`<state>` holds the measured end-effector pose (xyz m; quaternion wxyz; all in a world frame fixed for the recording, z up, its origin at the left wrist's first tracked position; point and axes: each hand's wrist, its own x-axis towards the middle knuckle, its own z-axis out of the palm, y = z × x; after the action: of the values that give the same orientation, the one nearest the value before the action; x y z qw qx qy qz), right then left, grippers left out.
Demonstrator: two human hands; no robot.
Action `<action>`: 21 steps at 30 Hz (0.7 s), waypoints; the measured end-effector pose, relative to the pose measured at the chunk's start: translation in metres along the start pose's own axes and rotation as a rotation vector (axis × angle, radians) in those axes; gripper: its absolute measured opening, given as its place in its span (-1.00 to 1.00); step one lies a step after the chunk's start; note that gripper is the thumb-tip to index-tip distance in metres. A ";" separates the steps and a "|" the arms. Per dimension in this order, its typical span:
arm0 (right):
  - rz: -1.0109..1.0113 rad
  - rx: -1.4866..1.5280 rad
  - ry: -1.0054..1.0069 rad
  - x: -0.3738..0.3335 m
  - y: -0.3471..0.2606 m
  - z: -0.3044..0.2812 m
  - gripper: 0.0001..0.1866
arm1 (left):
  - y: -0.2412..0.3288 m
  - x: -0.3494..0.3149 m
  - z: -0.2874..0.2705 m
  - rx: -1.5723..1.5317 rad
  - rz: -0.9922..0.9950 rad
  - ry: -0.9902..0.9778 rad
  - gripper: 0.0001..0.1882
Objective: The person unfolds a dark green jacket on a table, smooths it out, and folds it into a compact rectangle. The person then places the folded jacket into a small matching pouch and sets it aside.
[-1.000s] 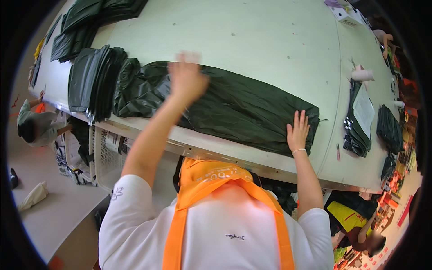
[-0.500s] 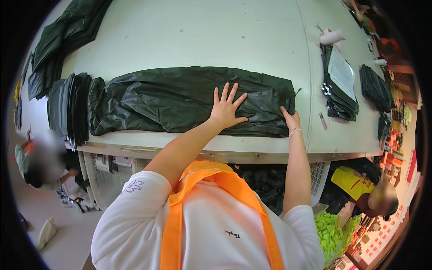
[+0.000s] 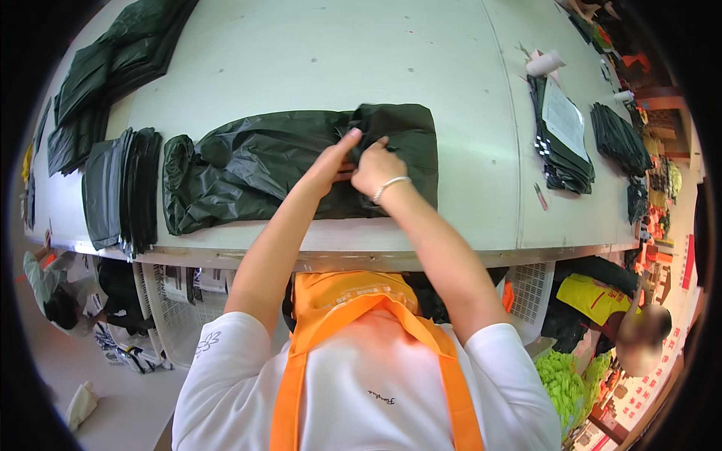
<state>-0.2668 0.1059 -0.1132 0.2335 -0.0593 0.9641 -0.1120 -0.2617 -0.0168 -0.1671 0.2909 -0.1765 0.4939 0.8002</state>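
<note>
A dark, shiny thin fabric piece (image 3: 263, 165) lies lengthwise along the near edge of the table, its right part folded over on itself. Its left end is bunched up and looks gathered. My right hand (image 3: 380, 171) is curled closed on the edge of the folded-over part, near the middle of the piece. Close on its left, my left hand (image 3: 329, 167) lies on the fabric with thumb and fingers apart; some fingertips are hidden by the fold.
A stack of folded dark pieces (image 3: 124, 188) stands left of the fabric, with larger dark piles (image 3: 113, 68) beyond it. Right lie dark bundles with a paper sheet (image 3: 564, 116), a white roll (image 3: 545, 63) and small snips (image 3: 541, 197). White baskets (image 3: 177, 316) and two people are below the table edge.
The fabric's right end has been folded over to the left, making the piece shorter. My right hand moved left with that edge; my left hand moved left, from lying flat and spread.
</note>
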 end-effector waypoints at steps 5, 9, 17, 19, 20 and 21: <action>-0.290 0.405 -0.153 0.005 -0.008 0.038 -0.37 | -0.048 0.046 -0.058 0.052 0.061 0.238 -0.45; -0.526 0.519 0.600 0.016 0.056 -0.011 -0.77 | -0.047 0.036 -0.054 -0.188 0.072 0.151 -0.51; -0.367 -0.201 0.537 0.087 0.089 0.057 -0.38 | -0.034 0.013 -0.041 -0.196 0.150 0.116 -0.45; -0.360 -0.193 0.530 0.090 0.088 0.065 -0.38 | -0.044 0.019 -0.043 0.031 0.184 0.206 -0.56; -0.360 -0.196 0.529 0.090 0.086 0.062 -0.38 | -0.041 0.019 -0.042 -0.020 0.135 0.219 -0.59; -0.358 -0.170 0.481 0.093 0.084 0.055 -0.37 | -0.036 0.017 -0.041 -0.073 0.087 0.231 -0.62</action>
<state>-0.3286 0.1616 -0.2220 -0.0305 -0.2190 0.9719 -0.0810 -0.2516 -0.0364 -0.2204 0.1902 -0.2563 0.5021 0.8037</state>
